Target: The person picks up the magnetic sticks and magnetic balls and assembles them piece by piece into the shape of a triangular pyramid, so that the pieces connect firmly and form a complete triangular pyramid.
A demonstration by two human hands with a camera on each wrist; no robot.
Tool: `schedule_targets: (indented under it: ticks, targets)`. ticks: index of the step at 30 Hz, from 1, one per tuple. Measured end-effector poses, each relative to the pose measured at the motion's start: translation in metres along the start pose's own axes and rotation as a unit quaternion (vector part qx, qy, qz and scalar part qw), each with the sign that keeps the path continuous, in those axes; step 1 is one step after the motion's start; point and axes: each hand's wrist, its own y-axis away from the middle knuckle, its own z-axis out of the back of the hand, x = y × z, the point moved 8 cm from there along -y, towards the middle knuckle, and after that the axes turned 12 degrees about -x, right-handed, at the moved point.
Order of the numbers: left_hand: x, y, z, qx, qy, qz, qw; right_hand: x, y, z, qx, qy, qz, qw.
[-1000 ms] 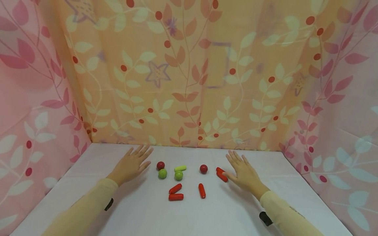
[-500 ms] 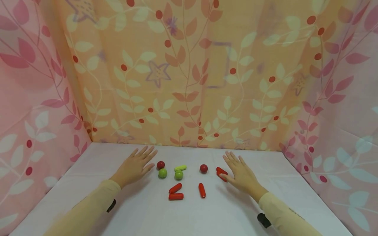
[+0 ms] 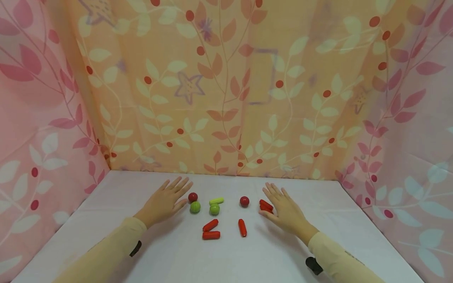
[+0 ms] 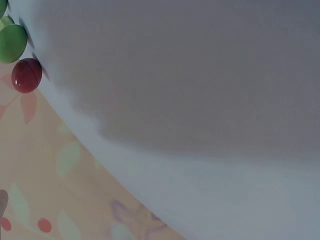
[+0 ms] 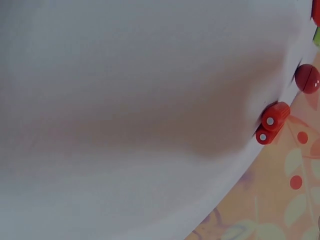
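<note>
My left hand (image 3: 164,202), fingers straight and spread, hovers palm down over the table and holds nothing. Just right of its thumb are a red ball (image 3: 192,197) and a green ball (image 3: 195,207) with a seam. In the left wrist view that red ball (image 4: 27,75) lies at the upper left. Also palm down with straight fingers, my right hand (image 3: 284,210) holds nothing; its thumb partly hides two red sausage-shaped pieces (image 3: 266,204). The right wrist view has these red pieces (image 5: 272,121) lying side by side, with white dots on their ends.
Between the hands lie another green ball (image 3: 214,209), a yellow-green stick (image 3: 216,201) and a second red ball (image 3: 244,201). Nearer are three red sausage-shaped pieces (image 3: 242,228). Patterned cloth (image 3: 226,98) walls the white table (image 3: 226,259) at the back and sides.
Both hands have drifted inward: the left one to the right, toward the red and green balls, and the right one to the left, over the red pieces. The objects have stayed in place.
</note>
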Motion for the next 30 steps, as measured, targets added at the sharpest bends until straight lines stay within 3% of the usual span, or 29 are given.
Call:
schedule_targets:
  ticks: [23, 30]
  targets:
    - [-0.02, 0.001, -0.003, -0.012, 0.006, -0.031, 0.9994, 0.019, -0.001, -0.006, 0.012, -0.035, -0.01, 0.9993]
    - [-0.025, 0.002, -0.005, -0.003, 0.011, -0.032, 0.9994, 0.022, -0.002, -0.005, 0.012, -0.046, -0.019, 0.9987]
